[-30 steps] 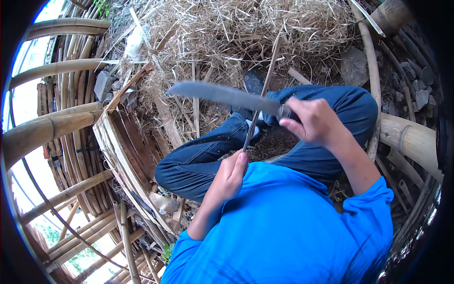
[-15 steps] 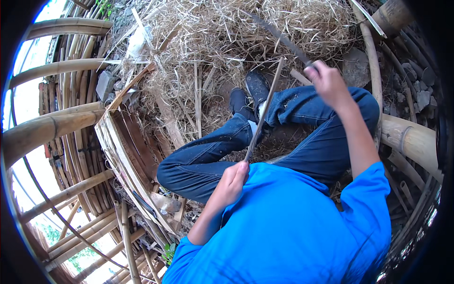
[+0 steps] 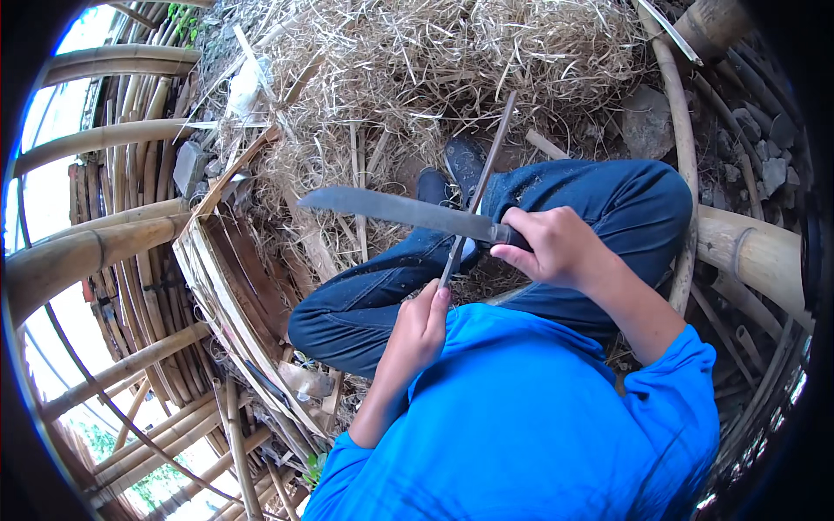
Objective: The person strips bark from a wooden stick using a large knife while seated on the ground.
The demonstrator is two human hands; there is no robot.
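Observation:
My left hand [image 3: 419,328] is closed round the lower end of a thin bamboo strip [image 3: 496,144], thumb along it. The strip slants up and to the right over my crossed legs. In my right hand [image 3: 556,249] is the dark handle of a long machete [image 3: 382,207], its grey blade pointing left. The blade lies across the strip a little above my left hand, hiding a short part of it. Whether the edge bites into the strip I cannot tell.
A big heap of bamboo shavings [image 3: 434,65] spreads beyond my shoes [image 3: 466,162]. Split wooden boards [image 3: 228,295] lean at the left, near bamboo poles [image 3: 113,234]. On the right are a thick bamboo pole [image 3: 749,250], a large stone [image 3: 647,122] and smaller rocks [image 3: 773,174].
My right hand has come down and inward, swinging the machete from pointing up-left, apart from the strip, to lying across it. The left hand keeps its hold on the strip, tilted slightly.

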